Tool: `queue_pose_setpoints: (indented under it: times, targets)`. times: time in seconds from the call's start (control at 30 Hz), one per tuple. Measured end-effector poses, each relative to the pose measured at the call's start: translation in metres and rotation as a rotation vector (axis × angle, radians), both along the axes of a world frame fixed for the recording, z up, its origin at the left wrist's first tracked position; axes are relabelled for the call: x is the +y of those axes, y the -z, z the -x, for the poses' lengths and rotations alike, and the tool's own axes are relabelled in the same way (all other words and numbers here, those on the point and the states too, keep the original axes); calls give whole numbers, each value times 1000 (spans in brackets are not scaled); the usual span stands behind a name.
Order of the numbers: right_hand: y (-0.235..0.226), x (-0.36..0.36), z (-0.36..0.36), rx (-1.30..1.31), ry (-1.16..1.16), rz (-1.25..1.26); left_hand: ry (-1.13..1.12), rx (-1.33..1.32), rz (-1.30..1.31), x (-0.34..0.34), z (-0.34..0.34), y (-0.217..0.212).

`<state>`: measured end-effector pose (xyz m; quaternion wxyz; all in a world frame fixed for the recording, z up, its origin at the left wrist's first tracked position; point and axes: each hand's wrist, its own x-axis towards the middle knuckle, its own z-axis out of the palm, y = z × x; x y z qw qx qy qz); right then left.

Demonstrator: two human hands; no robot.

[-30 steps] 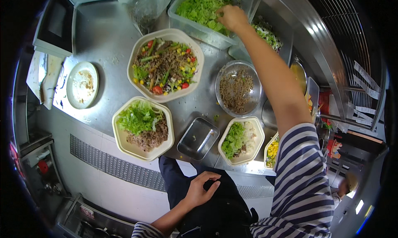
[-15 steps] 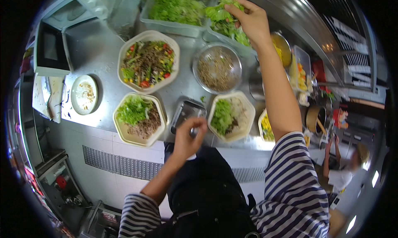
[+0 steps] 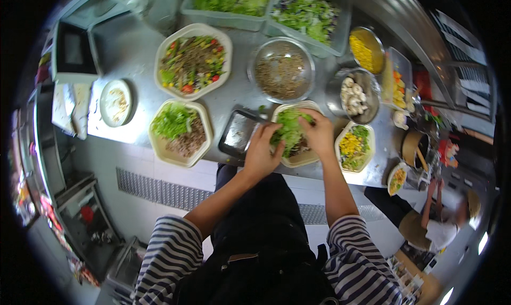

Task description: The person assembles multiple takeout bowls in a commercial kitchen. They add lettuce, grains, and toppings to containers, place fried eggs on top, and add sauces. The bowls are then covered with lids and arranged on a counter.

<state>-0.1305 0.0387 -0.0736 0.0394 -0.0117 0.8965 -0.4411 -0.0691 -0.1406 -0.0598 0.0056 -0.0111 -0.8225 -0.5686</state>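
Both my hands are over the right-hand cream bowl (image 3: 302, 160) near the counter's front edge. My right hand (image 3: 319, 136) has its fingers curled round green lettuce (image 3: 290, 125). From the other side, my left hand (image 3: 261, 152) grips the lettuce's left edge between thumb and fingers. Dark bits show in the bowl below the leaves; the fingertips are partly hidden. Just left of my left hand lies a small dark-rimmed metal tray (image 3: 234, 137). A second cream bowl (image 3: 205, 125) farther left holds lettuce and brownish grains. Behind my hands stands a steel bowl (image 3: 282, 71) of grains.
Lettuce tubs (image 3: 223, 22) line the back. A large salad bowl (image 3: 226, 65) sits back left, beside a used plate (image 3: 115, 104). To the right are a steel bowl of mushrooms (image 3: 354, 95), a bowl of corn (image 3: 363, 49) and a smaller salad (image 3: 354, 148). A co-worker (image 3: 444, 220) works far right.
My right hand has come down from the back tub with lettuce to the right-hand cream bowl. My left hand has moved right and up from the metal tray to meet it.
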Motion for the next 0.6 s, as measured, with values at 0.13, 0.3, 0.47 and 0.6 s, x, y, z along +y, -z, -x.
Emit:
queue_pose_setpoints:
  times: [0.13, 0.3, 0.47, 0.6]
  targets:
    - [-3, 23, -2, -273, 153, 143, -53, -133, -96, -9, -22, -4]
    - [-49, 3, -3, -309, 167, 428, -215, -74, -279, -34, -28, 0]
    - [-93, -80, -4, -332, -64, 508, -420, -159, -592, -93, -32, -11]
    - [-93, -185, -6, -394, -278, 473, -520, -240, -883, -167, -32, -40]
